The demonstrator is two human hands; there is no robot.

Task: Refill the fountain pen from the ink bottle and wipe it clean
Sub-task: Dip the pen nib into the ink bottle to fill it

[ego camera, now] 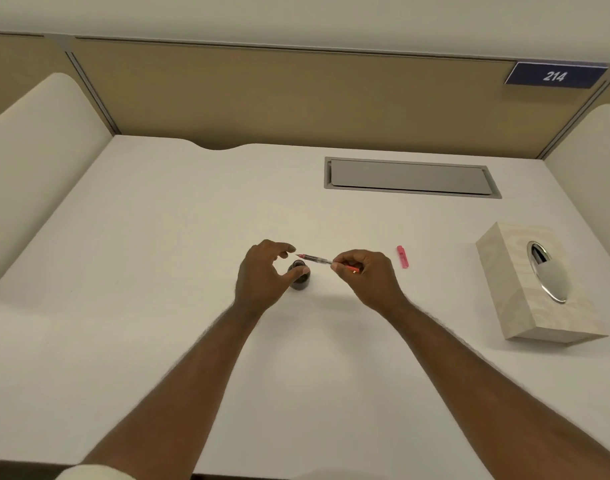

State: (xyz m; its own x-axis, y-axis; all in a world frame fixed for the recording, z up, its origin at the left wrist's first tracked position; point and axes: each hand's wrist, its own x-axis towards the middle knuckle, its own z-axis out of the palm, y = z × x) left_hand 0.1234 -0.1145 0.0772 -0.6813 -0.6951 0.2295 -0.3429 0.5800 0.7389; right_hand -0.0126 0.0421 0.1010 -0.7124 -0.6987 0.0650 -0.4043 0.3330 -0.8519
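1. The right hand [367, 275] pinches the fountain pen [322, 260] at its rear end, fingers curled round the red tail while the thumb presses from the near side.
2. The pen lies almost level in that grip, its clear barrel running left and its fine tip pointing toward the left hand, just above and behind the ink bottle [300, 277].
3. The left hand [262, 275] is loosely spread: its thumb rests against the near rim of the ink bottle, and its fingers arch over the far side. Whether they touch the glass cannot be told.
4. The ink bottle is small, round and dark, standing upright on the desk [158, 271] between the two hands, with its mouth uncovered.
5. A pink pen cap [402, 257], short and slim, lies flat on the desk to the right of the ink bottle, beyond the right hand.
6. Further right of the bottle sits a box-shaped tissue holder [511, 271] with a pale wood-grain finish and a shiny oval metal opening on top.
7. The desk surface is smooth, matt and off-white.
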